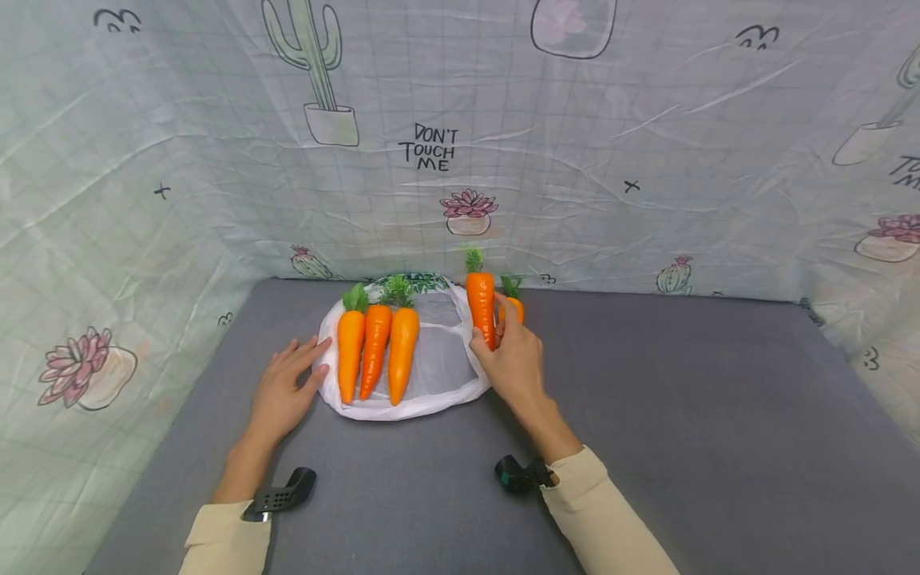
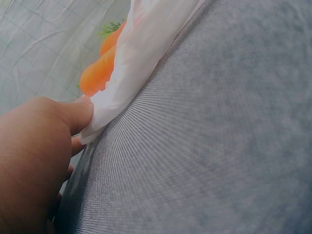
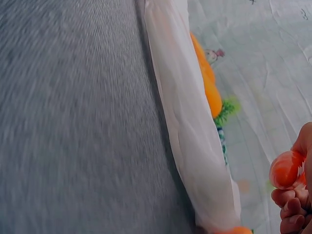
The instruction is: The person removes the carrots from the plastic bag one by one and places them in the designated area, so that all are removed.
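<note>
A white plastic bag (image 1: 424, 409) lies spread on the table with its rim rolled round. Three orange carrots (image 1: 375, 351) with green tops rest side by side in its left half. My right hand (image 1: 516, 358) grips another carrot (image 1: 480, 299) between thumb and fingers, over the bag's right rim, its leafy end pointing away. Behind those fingers, right of the bag, a further carrot (image 1: 512, 307) is partly hidden. My left hand (image 1: 283, 391) touches the bag's left rim with thumb and fingers spread; the left wrist view shows its thumb (image 2: 78, 114) against the white plastic.
A grey cloth-covered table (image 1: 683, 415) extends to both sides and in front of the bag. Light printed fabric (image 1: 575, 184) hangs behind the table and along its sides. Each wrist wears a black strapped device (image 1: 287, 491).
</note>
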Tool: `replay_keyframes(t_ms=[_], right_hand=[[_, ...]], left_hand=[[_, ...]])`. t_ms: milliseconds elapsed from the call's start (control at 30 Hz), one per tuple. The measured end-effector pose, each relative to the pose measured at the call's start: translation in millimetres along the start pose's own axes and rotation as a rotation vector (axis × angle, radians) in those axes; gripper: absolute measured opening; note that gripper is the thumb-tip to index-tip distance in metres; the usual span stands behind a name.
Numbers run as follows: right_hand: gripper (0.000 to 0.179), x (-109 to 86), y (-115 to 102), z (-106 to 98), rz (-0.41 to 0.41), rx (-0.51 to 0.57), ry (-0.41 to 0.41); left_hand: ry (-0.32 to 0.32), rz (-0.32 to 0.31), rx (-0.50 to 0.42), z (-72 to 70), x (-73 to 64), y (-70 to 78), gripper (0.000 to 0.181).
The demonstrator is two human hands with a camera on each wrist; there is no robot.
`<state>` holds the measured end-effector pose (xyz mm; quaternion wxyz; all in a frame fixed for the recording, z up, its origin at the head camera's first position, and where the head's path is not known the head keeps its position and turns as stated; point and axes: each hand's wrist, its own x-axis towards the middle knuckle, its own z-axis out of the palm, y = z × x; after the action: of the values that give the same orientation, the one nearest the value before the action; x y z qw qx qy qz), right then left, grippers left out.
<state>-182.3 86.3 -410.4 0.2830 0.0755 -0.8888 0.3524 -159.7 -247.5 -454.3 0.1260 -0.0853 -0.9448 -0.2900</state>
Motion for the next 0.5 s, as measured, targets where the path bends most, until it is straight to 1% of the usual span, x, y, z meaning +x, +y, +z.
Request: replay_keyframes(t_ms=[100, 233, 500], right_hand=[[0.056, -0.4, 6, -4, 0.001, 0.007, 0.024], [0.055, -1.1, 14, -9, 0.014, 0.008, 0.030], [0.054, -0.5, 30, -23, 0.095, 0.004, 0.005]], left_hand=[[-0.001, -0.003, -0.002, -0.2, -0.5, 0.0, 0.044], [0.000, -0.003, -0.008, -0.5, -0.9, -0.3, 0.044], [-0.003, -0.010, -0.004, 0.1, -1.0, -0.6, 0.044]])
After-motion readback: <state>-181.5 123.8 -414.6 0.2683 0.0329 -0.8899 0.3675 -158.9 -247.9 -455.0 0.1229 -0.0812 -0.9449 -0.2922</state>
